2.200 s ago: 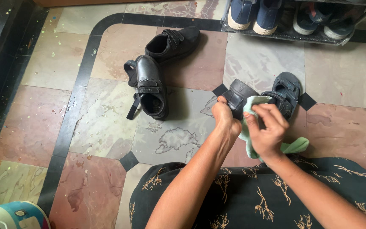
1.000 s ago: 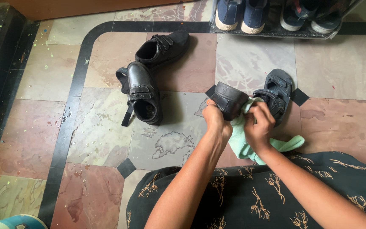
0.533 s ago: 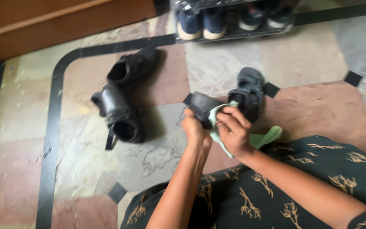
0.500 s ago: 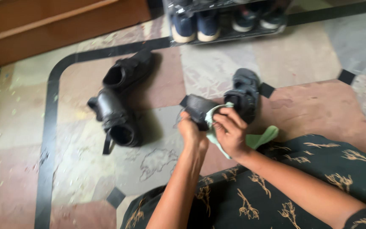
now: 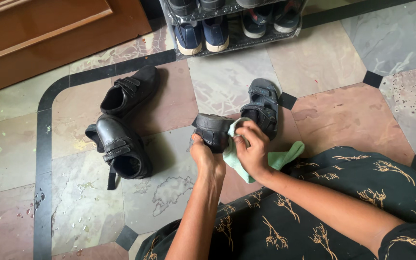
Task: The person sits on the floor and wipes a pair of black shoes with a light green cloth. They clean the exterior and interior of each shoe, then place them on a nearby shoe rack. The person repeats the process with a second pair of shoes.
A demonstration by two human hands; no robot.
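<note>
Left hand (image 5: 204, 155) is closed around a grey sandal (image 5: 213, 131); right hand (image 5: 250, 150), fingers curled, presses a green cloth (image 5: 278, 160) against that sandal.

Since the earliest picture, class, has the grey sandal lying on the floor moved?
No. The grey sandal lies against the same small black tile; only the view shifted.

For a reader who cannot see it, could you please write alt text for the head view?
A left hand holds a dark sandal while the right hand presses a green cloth to it. Its mate and two black strap shoes lie on the stone floor.
</note>
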